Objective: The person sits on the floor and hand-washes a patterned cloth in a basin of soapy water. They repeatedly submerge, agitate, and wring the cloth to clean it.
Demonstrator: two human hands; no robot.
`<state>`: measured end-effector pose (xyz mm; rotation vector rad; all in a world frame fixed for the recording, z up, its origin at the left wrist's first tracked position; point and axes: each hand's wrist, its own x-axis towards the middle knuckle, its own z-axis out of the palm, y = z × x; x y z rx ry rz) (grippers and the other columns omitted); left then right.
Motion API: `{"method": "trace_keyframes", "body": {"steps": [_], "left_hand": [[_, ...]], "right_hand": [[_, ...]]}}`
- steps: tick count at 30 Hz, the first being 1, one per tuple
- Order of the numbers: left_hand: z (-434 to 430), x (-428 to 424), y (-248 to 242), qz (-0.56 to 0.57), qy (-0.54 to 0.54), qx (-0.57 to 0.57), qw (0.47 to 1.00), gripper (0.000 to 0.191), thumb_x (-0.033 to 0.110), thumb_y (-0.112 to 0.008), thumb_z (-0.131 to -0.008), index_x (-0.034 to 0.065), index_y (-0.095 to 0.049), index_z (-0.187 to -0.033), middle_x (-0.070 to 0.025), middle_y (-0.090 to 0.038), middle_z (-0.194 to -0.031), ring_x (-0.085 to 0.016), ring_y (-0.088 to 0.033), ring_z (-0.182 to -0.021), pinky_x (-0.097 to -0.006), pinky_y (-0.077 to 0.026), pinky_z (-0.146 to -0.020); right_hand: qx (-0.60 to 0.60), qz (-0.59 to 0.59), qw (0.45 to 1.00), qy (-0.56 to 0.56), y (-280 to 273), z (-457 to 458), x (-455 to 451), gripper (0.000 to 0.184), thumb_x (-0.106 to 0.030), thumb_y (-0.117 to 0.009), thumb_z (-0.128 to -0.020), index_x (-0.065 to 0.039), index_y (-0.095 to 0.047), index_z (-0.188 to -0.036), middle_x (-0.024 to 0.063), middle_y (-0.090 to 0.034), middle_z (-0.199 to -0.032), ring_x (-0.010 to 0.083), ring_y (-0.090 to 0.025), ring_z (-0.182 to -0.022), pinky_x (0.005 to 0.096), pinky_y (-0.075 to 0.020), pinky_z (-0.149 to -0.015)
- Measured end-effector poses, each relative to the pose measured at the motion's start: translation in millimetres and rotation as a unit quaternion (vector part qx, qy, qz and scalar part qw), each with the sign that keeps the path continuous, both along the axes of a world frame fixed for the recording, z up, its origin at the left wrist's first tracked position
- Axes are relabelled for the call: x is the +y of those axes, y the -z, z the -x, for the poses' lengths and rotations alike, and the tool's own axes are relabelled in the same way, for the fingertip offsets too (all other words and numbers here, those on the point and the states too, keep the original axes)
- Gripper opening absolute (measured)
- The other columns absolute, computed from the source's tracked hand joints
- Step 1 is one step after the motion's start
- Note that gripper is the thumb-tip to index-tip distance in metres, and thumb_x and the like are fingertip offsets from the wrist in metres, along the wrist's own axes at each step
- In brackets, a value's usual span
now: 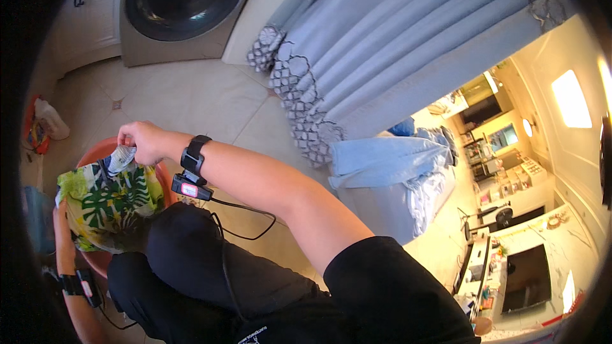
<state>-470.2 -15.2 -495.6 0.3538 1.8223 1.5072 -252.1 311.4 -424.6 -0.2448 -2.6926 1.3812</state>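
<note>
A garment with a green, yellow and white leaf print hangs spread over a pinkish-orange plastic basin on the floor. My right hand pinches a bunched white-and-blue piece of fabric at the garment's upper edge; whether the two are one piece is unclear. On the far left, my left hand is at the garment's side edge, its fingers mostly hidden by the cloth. Both wrists wear black straps with small cabled devices.
A front-loading washing machine stands beside a white cabinet. A grey-blue curtain hangs at the right, by light-blue jeans and other clothes heaped on a covered seat or stool. Bags and a blue container are at the left.
</note>
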Motion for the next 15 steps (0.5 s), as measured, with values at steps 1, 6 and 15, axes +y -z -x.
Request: {"method": "trace_keyframes", "body": {"steps": [1,6,15], "left_hand": [[5,0,-4,0.015,-0.024,0.027,0.999,0.054,0.041,-0.051,-0.098,0.0030,-0.048,-0.136,-0.0109,-0.056,-0.128,-0.018,-0.053,-0.120,-0.0329,-0.042,-0.099],[6,2,-28,0.052,0.002,0.200,0.978,0.059,0.038,-0.056,-0.093,0.0041,-0.043,-0.140,-0.0109,-0.052,-0.131,-0.023,-0.052,-0.121,-0.0349,-0.041,-0.101],[-31,-22,-92,0.096,0.038,0.358,0.928,0.056,0.016,-0.076,-0.069,0.0058,-0.054,-0.119,-0.0030,-0.055,-0.107,-0.018,-0.055,-0.104,-0.0320,-0.043,-0.095]], "right_hand": [[0.005,-0.001,1.000,-0.004,-3,-5,0,0.046,0.005,-0.076,-0.065,-0.005,-0.059,-0.107,0.0120,-0.070,-0.094,0.0245,-0.067,-0.087,0.0356,-0.0530,-0.074],[-0.043,0.046,0.998,-0.008,-28,-23,5,0.058,-0.003,-0.088,-0.059,-0.004,-0.058,-0.109,0.0112,-0.068,-0.095,0.0228,-0.065,-0.086,0.0348,-0.0530,-0.072],[-0.010,0.197,0.965,-0.174,-57,-45,15,0.059,-0.002,-0.085,-0.064,-0.002,-0.059,-0.116,0.0086,-0.067,-0.101,0.0191,-0.063,-0.094,0.0331,-0.0533,-0.082]]}}
